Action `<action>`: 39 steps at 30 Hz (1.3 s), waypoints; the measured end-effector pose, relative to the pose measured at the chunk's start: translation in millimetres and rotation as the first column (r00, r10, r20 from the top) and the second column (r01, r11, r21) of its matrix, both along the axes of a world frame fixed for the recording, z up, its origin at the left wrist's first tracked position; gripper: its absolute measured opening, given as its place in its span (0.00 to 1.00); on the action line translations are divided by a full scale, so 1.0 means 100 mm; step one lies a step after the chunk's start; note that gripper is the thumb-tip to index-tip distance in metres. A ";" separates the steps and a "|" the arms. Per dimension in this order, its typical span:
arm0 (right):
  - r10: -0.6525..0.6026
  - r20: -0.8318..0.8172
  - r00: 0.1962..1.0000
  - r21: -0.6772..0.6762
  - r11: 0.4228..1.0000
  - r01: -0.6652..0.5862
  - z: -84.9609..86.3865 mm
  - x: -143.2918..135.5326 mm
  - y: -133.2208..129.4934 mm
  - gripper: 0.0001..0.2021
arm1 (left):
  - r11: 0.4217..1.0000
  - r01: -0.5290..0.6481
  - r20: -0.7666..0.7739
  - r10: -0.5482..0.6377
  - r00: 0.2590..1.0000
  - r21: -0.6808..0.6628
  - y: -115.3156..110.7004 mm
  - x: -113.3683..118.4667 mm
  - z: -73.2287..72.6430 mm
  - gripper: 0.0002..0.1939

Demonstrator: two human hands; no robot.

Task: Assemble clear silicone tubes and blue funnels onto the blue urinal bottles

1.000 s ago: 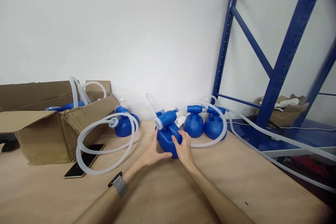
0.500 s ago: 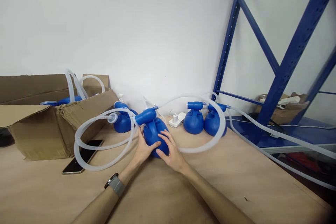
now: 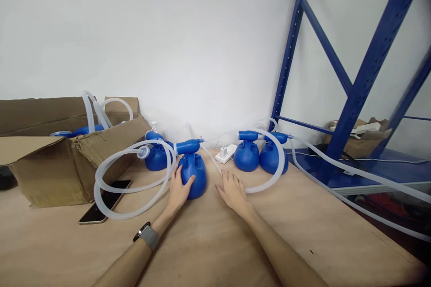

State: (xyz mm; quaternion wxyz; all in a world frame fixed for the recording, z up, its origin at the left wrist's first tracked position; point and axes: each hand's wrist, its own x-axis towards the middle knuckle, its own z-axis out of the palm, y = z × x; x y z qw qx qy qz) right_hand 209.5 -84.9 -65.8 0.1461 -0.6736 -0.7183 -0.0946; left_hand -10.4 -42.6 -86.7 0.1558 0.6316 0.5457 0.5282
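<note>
In the middle of the table stands a blue plastic urinal bottle [image 3: 198,177], upright on its base, with its wide neck lying sideways on top and a cap at the left end. My left hand [image 3: 179,192] grips it at the lower left, thumb across the front and fingers along the side. My right hand [image 3: 235,192] is apart from the bottle, to its right, fingers loosely spread and low over the table, holding nothing. A translucent hose [image 3: 134,215] coils at the left by the capped end. Another hose loop [image 3: 269,184] curves beyond my right hand.
Two similar blue bottles [image 3: 246,157] stand at the back right, another blue bottle [image 3: 155,159] at the back left. A cardboard box [image 3: 50,175] with hoses, a phone [image 3: 97,210], a white power strip [image 3: 230,152] and a blue shelf rack [image 3: 350,94] surround the table area.
The bottle has gone from tilted to upright, its neck now nearly level. My right hand has let go and moved right; my left hand stays on the bottle's left side.
</note>
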 end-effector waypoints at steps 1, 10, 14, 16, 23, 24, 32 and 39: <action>-0.005 0.017 1.000 -0.050 0.999 0.006 0.01 0.03 0.00 0.24 | 1.000 -0.026 -0.007 0.026 1.000 -0.007 0.00 -0.02 0.00 0.34; 0.272 0.100 0.957 -0.046 0.962 -0.268 0.18 -0.10 -0.13 0.11 | 0.993 -0.091 -0.146 0.101 0.984 0.077 -0.02 0.01 0.01 0.26; 0.458 0.183 0.870 0.008 0.884 -0.467 0.12 -0.27 -0.22 0.11 | 0.991 -0.103 -0.205 0.118 0.972 0.081 0.06 0.04 0.04 0.25; 0.541 0.273 0.796 0.090 0.809 -0.581 0.05 -0.31 -0.22 0.11 | 0.991 -0.110 -0.231 0.125 0.965 0.075 0.11 0.04 0.05 0.26; 0.590 0.409 0.696 0.209 0.682 -0.701 -0.07 -0.34 -0.20 0.10 | 0.973 -0.183 -0.469 0.227 0.854 0.139 0.25 0.09 -0.05 0.43; 0.589 0.408 0.698 0.206 0.685 -0.698 -0.07 -0.35 -0.22 0.10 | 0.969 -0.190 -0.508 0.246 0.825 0.160 0.27 0.10 -0.05 0.43; 0.564 0.418 0.712 0.170 0.721 -0.672 -0.17 -0.54 -0.33 0.11 | 0.967 -0.193 -0.563 0.255 0.786 0.168 0.55 0.10 -0.06 0.34; 0.447 0.420 0.790 0.448 0.655 -0.609 -0.27 -0.62 -0.32 0.14 | 0.962 -0.239 -0.540 0.273 0.796 0.133 0.85 0.19 -0.11 0.33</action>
